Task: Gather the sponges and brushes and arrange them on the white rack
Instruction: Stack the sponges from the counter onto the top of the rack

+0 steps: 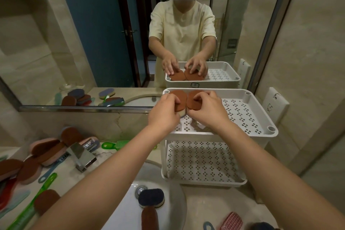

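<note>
L grip (pixel 164 113): holds sponge (pixel 177 96), rack (pixel 252 135) top.
R grip (pixel 209 115): pinches 2nd sponge (pixel 193 101), touching 1st.
Risk: crowded corner, either may tip if let go unevenly.

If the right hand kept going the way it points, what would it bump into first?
Probably the back rim of the white rack, just past the brown sponge that the right hand grips, then the mirror behind it. Depth is unclear.

A white rack (pixel 233 134) with diamond-patterned holes, rust-brown sponges (pixel 179 96), a green brush (pixel 115 144) and a red-checked brush (pixel 231 221).
</note>
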{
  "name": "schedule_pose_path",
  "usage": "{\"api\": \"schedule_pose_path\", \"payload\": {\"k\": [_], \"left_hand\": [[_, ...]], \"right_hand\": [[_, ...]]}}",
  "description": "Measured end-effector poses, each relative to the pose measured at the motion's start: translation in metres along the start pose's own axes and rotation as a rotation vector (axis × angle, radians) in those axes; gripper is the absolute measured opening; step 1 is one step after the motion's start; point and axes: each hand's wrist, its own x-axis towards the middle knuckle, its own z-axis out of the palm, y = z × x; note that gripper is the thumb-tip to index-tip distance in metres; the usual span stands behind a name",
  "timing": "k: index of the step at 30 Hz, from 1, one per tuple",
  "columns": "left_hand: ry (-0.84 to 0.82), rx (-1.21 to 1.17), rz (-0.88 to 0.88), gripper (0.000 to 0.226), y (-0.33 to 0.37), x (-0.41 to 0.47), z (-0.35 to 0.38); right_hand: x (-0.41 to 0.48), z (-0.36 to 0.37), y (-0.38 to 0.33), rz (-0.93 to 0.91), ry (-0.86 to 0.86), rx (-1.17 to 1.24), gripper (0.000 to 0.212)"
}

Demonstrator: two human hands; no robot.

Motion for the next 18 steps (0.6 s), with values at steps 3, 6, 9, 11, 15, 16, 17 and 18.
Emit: {"api": "schedule_pose_path", "payload": {"k": [3, 6, 9, 11, 15, 16, 17, 18], "left_hand": [[0.041, -0.005, -0.018, 0.030, 0.0016, -0.0025, 0.0006], [0.105, 0.065, 0.007, 0.029, 0.0016, -0.0044, -0.0005], [0.139, 0.106, 0.021, 0.027, 0.0023, -0.0052, -0.0014], [0.133, 0.137, 0.002, 0.027, 0.0031, -0.0042, -0.0021], [0.103, 0.181, -0.044, 0.029, 0.0033, -0.0031, -0.0035], [0.090, 0.172, -0.052, 0.030, 0.0033, -0.0033, -0.0043], [0.071, 0.153, -0.060, 0.030, 0.0035, -0.0030, -0.0055], [0.045, 0.122, -0.067, 0.031, 0.0033, -0.0026, -0.0073]], "right_hand": [[0.0000, -0.0018, -0.0006, -0.002, -0.018, 0.004, 0.044], [0.0000, 0.0000, -0.0008, -0.012, -0.014, 0.026, 0.031], [0.0005, 0.0028, -0.0004, -0.012, -0.002, 0.010, 0.026], [0.0004, 0.0039, -0.0006, -0.015, 0.017, -0.013, 0.024], [-0.0043, 0.0054, -0.0034, -0.032, 0.041, -0.041, 0.022], [-0.0053, 0.0050, -0.0046, -0.033, 0.037, -0.053, 0.021], [-0.0062, 0.0035, -0.0060, -0.028, 0.026, -0.057, 0.021], [-0.0068, 0.0011, -0.0075, -0.019, 0.008, -0.054, 0.021]]}}
